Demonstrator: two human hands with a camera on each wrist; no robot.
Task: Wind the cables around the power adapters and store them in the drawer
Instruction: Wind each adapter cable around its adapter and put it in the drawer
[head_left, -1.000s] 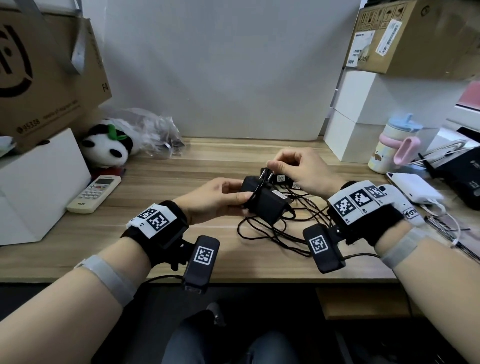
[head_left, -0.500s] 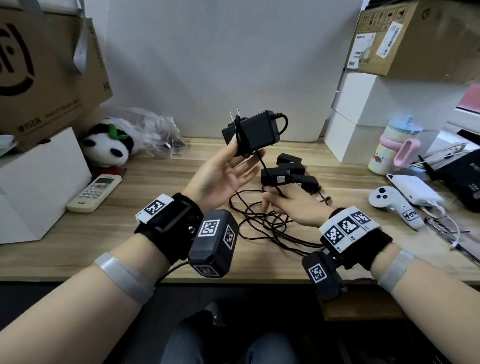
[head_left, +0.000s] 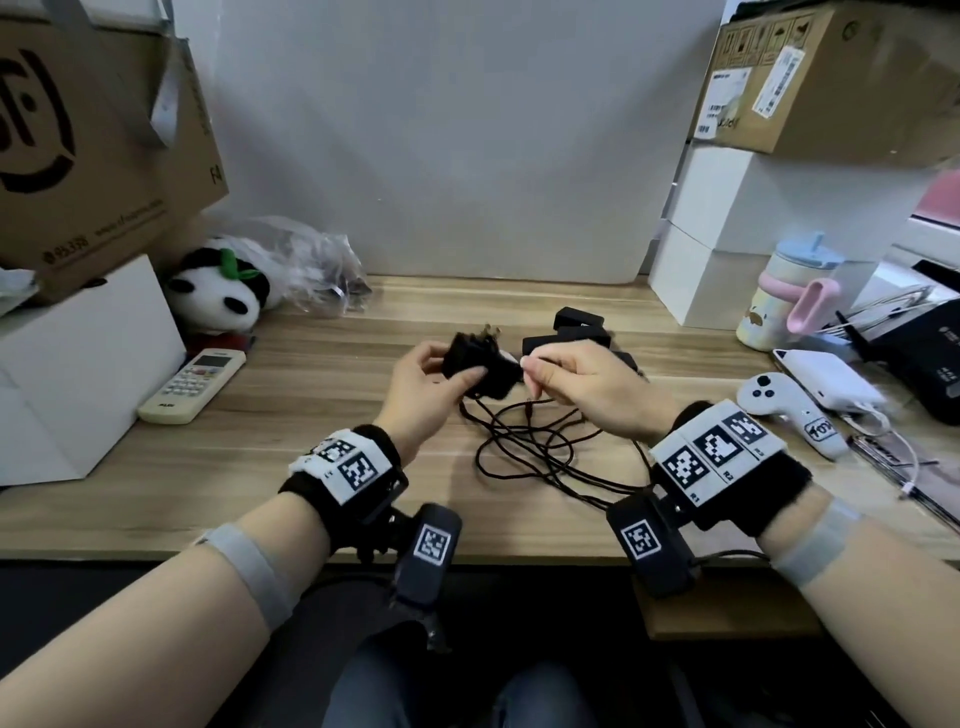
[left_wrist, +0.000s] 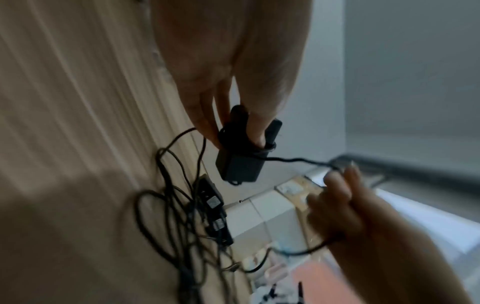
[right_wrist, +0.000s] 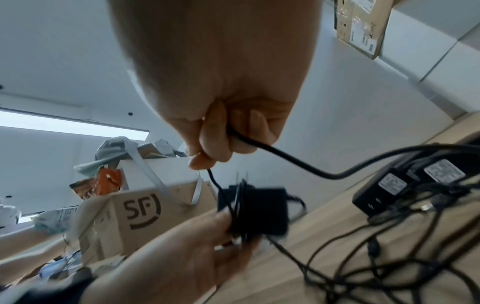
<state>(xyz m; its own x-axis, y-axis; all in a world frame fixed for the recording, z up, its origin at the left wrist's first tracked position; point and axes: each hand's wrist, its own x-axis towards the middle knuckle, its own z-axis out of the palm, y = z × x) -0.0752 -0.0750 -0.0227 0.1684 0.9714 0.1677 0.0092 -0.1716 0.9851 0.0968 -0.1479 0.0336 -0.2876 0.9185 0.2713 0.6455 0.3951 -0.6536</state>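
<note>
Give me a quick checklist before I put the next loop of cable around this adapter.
1. Left hand grips the adapter: ok.
2. Right hand pinches the cable: ok.
3. Earlier turns sit on the adapter body: ok.
4. Loose cable on the desk free of tangles: not ok, it crosses over itself beside the other adapters.
5. Drawer open and ready: cannot tell, not in view.

This looks like an office or a workroom desk used partly for storage. A wood-grain desk stands against a plain grey partition, flanked by stacked white boxes and courier cartons with shipping labels. Everyday clutter lies around: an air-conditioner remote, a panda plush, a lidded drinking cup, a white game controller.
</note>
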